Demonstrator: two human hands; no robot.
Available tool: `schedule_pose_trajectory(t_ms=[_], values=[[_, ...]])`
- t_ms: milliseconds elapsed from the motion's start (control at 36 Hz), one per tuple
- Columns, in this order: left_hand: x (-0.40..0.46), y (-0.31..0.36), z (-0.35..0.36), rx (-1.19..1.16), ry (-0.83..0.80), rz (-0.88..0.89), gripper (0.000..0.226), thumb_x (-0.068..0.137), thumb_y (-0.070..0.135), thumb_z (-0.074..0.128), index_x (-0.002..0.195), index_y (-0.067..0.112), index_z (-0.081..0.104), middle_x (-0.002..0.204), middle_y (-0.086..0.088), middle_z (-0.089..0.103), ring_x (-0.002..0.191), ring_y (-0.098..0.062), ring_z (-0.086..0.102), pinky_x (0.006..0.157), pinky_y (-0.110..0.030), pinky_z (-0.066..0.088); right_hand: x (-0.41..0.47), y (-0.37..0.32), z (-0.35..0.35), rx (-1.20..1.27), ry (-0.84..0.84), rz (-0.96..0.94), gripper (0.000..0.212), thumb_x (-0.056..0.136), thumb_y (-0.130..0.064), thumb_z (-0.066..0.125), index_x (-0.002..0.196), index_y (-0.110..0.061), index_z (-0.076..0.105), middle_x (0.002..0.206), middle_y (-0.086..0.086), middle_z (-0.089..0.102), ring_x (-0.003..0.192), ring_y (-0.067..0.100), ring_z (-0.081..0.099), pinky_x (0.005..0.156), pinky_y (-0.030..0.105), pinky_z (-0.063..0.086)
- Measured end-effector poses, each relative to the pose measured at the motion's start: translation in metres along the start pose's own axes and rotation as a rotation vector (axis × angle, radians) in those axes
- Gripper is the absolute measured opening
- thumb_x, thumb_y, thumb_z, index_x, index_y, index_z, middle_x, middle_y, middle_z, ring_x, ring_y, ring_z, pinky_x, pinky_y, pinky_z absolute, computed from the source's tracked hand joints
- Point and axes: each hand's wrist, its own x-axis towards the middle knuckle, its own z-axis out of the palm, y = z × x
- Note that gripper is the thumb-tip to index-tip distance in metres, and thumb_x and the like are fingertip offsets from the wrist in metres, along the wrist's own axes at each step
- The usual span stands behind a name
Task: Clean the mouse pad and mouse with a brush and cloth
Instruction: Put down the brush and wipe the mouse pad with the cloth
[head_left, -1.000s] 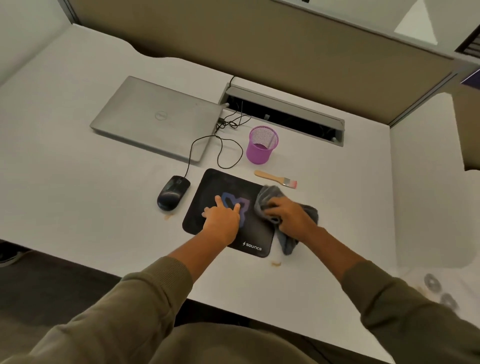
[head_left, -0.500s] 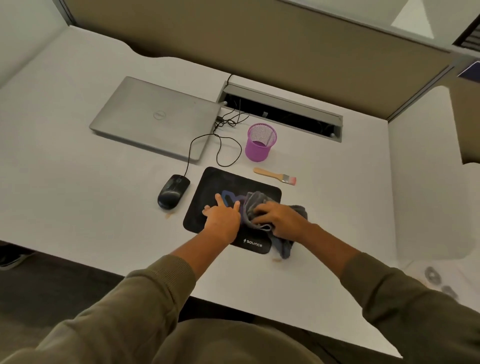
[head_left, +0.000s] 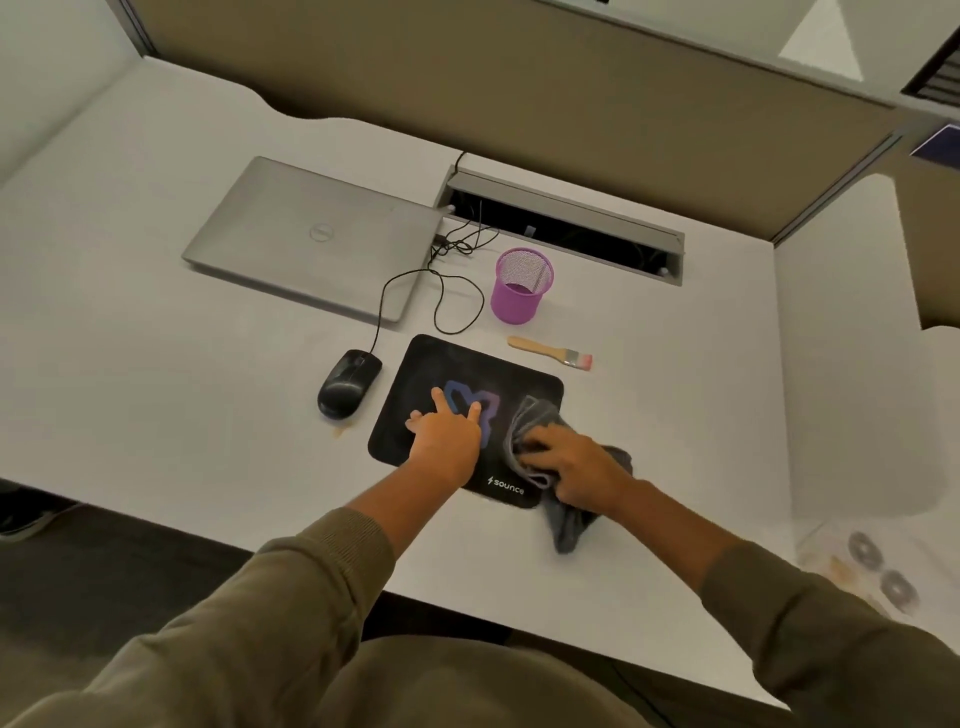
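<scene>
Under the right hand (head_left: 574, 470), whose grip clutches a bunched grey cloth (head_left: 524, 431), lies the mouse pad (head_left: 441, 364)'s near edge. Beside that grip, the left hand (head_left: 441, 441) presses flat, grasping nothing; if it lifts, the pad could slide across the tabletop (head_left: 156, 389).

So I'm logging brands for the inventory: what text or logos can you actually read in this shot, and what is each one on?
"sounce", white, after a lightning-bolt mark: near edge of the mouse pad.
Round logo on the closed laptop lid: letters too blurred to read.
Mouse, brush, purple cup: no text visible.
</scene>
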Motion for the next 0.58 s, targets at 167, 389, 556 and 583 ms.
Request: schedule_pose_trajectory(t_ms=[167, 389, 556, 583], values=[[-0.001, 0.001, -0.001, -0.005, 0.006, -0.002, 0.101, 0.101, 0.040, 0.068, 0.168, 0.027, -0.007, 0.170, -0.034, -0.003, 0.144, -0.061, 0.036, 0.117, -0.063, 0.038, -0.004, 0.028, -0.021, -0.020, -0.058, 0.062, 0.057, 0.070, 0.007, 0.079, 0.121, -0.019, 0.079, 0.130, 0.004, 0.067, 0.114, 0.028, 0.063, 0.094, 0.043, 0.057], [-0.002, 0.002, -0.002, 0.014, 0.008, -0.003, 0.100, 0.102, 0.039, 0.068, 0.168, 0.026, -0.007, 0.169, -0.035, -0.002, 0.143, -0.061, 0.038, 0.117, -0.062, 0.039, -0.018, -0.003, -0.007, -0.035, -0.159, -0.163, 0.049, 0.076, 0.004, 0.073, 0.120, -0.016, 0.078, 0.127, 0.004, 0.067, 0.106, 0.026, 0.061, 0.085, 0.036, 0.054], [-0.004, 0.002, -0.002, 0.017, 0.017, -0.006, 0.100, 0.102, 0.039, 0.068, 0.168, 0.026, -0.006, 0.170, -0.034, -0.001, 0.144, -0.060, 0.038, 0.117, -0.061, 0.038, 0.005, 0.023, -0.013, -0.009, 0.124, 0.229, 0.055, 0.066, 0.011, 0.079, 0.116, -0.014, 0.081, 0.122, 0.007, 0.071, 0.106, 0.032, 0.066, 0.089, 0.048, 0.060], [-0.004, 0.002, -0.001, 0.018, 0.014, -0.004, 0.100, 0.102, 0.039, 0.068, 0.168, 0.026, -0.006, 0.170, -0.034, -0.002, 0.144, -0.060, 0.037, 0.117, -0.061, 0.038, 0.006, 0.017, -0.010, -0.022, 0.107, 0.211, 0.054, 0.068, 0.009, 0.079, 0.117, -0.013, 0.080, 0.123, 0.008, 0.070, 0.106, 0.032, 0.066, 0.089, 0.047, 0.060]])
